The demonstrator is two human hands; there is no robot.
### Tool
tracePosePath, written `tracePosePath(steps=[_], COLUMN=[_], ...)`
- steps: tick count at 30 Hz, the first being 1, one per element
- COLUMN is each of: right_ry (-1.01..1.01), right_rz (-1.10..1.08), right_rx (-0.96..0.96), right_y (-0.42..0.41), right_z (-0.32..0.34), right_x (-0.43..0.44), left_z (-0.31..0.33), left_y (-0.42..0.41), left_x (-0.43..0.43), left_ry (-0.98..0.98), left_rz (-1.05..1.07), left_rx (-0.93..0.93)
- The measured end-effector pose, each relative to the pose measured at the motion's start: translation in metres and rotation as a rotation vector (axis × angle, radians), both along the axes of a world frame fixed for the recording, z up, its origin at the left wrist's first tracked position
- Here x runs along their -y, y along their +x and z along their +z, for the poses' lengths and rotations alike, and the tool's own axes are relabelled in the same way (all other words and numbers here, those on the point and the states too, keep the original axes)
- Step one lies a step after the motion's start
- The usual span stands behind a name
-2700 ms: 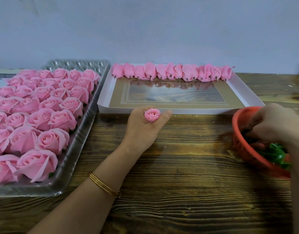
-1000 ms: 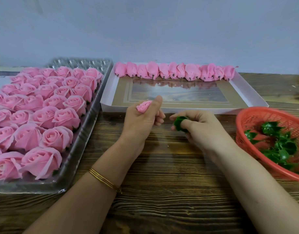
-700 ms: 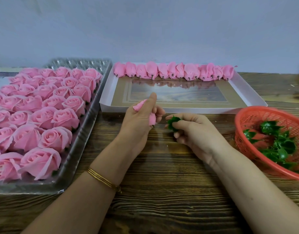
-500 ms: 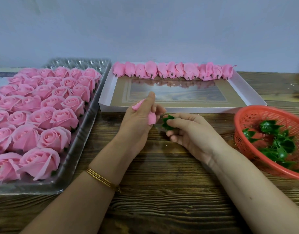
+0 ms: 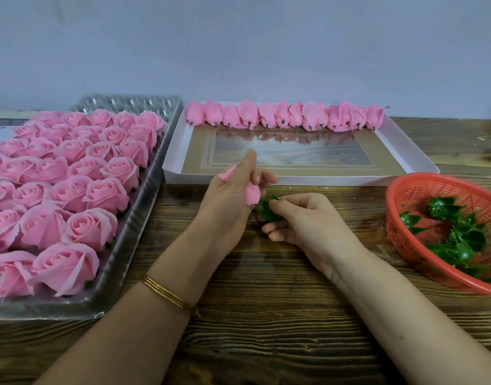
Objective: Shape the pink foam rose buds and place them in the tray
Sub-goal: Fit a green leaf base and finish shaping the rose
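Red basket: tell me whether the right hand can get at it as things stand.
Probably yes: the red basket lies open-topped beside the right hand, only wooden tabletop between them. That hand pinches a green calyx, so its fingers are occupied.

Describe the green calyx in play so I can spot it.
Find the red basket on the right. Left of it, the right hand pinches one green calyx beside the left hand's pink bud. Other calyxes lie loose in the basket.
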State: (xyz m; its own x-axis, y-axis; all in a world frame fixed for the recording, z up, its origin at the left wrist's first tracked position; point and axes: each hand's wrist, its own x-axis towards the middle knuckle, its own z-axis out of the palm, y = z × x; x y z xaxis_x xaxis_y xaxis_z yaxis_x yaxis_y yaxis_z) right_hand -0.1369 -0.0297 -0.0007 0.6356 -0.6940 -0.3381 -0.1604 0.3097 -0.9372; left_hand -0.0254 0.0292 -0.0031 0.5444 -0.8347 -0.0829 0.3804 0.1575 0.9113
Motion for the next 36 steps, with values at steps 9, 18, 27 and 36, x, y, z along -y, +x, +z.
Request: tracePosePath(steps=[9, 18, 27, 36], right_ry=[0.210, 0.224, 0.274, 0.238], right_rz=[0.060, 0.072, 0.077, 0.028], right_rx=[0.195, 0.189, 0.268, 0.281], right_y=[-0.0011, -0.0011, -0.0022, -0.0029], right_z=[0.0032, 0.0029, -0.0005, -0.0002], right_x=[-0.0034, -0.0039, -0.0035, -0.0053], left_z=[0.0026, 0.0004, -0.0024, -0.0021], left_y=[-0.0044, -0.0020, -0.0002, -0.0002], left_x=[-0.0011, -0.0017, 0.0003, -0.0003], left_ry=[-0.021, -0.017, -0.018, 0.017], left_rz=[-0.007, 0.007, -0.002, -0.025], left_rx=[-0.007, 0.004, 0.027, 0.050])
